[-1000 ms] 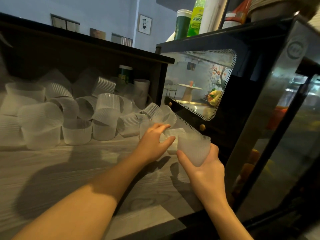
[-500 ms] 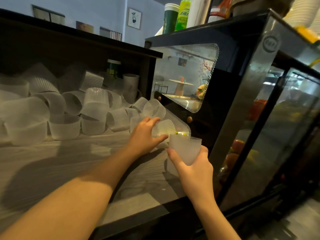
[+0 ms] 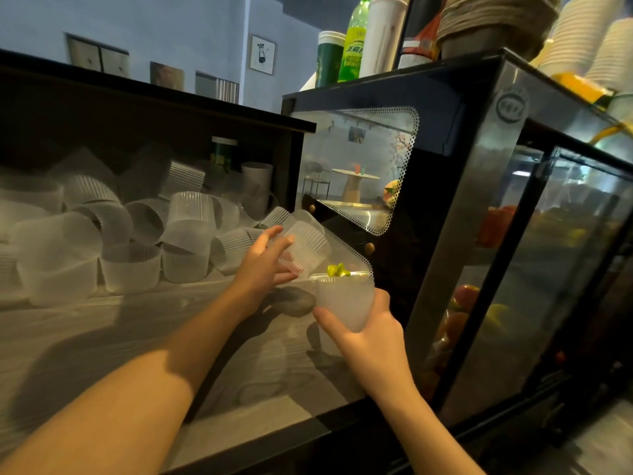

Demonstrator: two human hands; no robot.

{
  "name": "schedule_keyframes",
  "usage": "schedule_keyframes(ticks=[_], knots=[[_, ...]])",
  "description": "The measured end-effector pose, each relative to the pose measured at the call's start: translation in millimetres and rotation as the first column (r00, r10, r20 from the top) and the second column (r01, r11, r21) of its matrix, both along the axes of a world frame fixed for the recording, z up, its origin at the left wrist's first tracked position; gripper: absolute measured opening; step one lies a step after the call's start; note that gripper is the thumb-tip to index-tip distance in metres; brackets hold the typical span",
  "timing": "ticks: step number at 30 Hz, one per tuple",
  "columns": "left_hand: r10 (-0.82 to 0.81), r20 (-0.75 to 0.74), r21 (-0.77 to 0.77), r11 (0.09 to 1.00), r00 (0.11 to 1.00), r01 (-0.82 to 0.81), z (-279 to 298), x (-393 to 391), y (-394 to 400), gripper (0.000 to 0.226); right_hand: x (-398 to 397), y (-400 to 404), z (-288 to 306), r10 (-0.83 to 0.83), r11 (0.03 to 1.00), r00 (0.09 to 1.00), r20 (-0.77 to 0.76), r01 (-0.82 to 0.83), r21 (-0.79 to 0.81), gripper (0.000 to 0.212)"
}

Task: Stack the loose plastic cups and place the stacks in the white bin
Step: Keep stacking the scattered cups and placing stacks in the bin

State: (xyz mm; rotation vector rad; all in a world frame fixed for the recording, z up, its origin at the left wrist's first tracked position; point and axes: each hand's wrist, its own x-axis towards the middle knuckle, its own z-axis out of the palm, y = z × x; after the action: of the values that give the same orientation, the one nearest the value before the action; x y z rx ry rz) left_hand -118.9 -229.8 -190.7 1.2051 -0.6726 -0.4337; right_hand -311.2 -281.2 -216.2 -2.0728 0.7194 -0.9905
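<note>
Step in hand: stacking. Left hand (image 3: 265,265) grips a ribbed cup (image 3: 303,250), fingers curled round it, tilted, lifted off the tabletop (image 3: 144,337). Right hand (image 3: 371,332) holds an upright cup (image 3: 344,301) just beside. Loose cups (image 3: 130,241) remain piled behind. White bin not visible. Next, probably: align base over rim, nest it.

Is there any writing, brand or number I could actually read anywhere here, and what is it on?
None can be read with certainty.
Green bottle: label print, too blurred to read.
Green cup: no legible text.
Round emblem on the display case: characters too small to read.
Framed picture on the wall: a drawing, no readable words.
Ribbed plastic cup in the left hand and cup in the right hand: blank.
</note>
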Motion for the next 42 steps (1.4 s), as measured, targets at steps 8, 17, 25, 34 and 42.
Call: schedule_keyframes(ticks=[8, 17, 25, 34, 42], knots=[[-0.018, 0.109, -0.12, 0.992, 0.994, 0.031, 13.2, -19.2, 0.7, 0.033, 45.1, -2.9, 24.5, 0.034, 0.999, 0.974, -0.225, -0.042, -0.032, 0.086], [-0.021, 0.477, 0.115, 0.993, 0.879, -0.039, 5.2, -18.5, 5.8, 0.054, 55.8, -11.9, 6.6, 0.048, 0.992, 0.998, 0.051, -0.054, 0.118, 0.073], [0.077, 0.596, -0.003, 0.996, 0.799, -0.094, 5.8, -22.6, 6.6, 0.039, 53.4, -15.8, 4.5, 0.086, 0.982, 0.986, 0.14, -0.107, 0.153, 0.079], [0.17, 0.637, -0.01, 0.977, 0.752, -0.212, 3.6, -12.5, 7.8, 0.034, 48.8, -20.0, 3.3, 0.039, 0.988, 0.987, 0.156, -0.062, 0.143, 0.082], [0.243, 0.847, 0.156, 0.737, 0.473, -0.658, -13.8, 42.3, 26.8, 0.054, 52.0, -20.4, 1.6, 0.037, 0.994, 0.994, 0.101, -0.047, 0.098, 0.086]])
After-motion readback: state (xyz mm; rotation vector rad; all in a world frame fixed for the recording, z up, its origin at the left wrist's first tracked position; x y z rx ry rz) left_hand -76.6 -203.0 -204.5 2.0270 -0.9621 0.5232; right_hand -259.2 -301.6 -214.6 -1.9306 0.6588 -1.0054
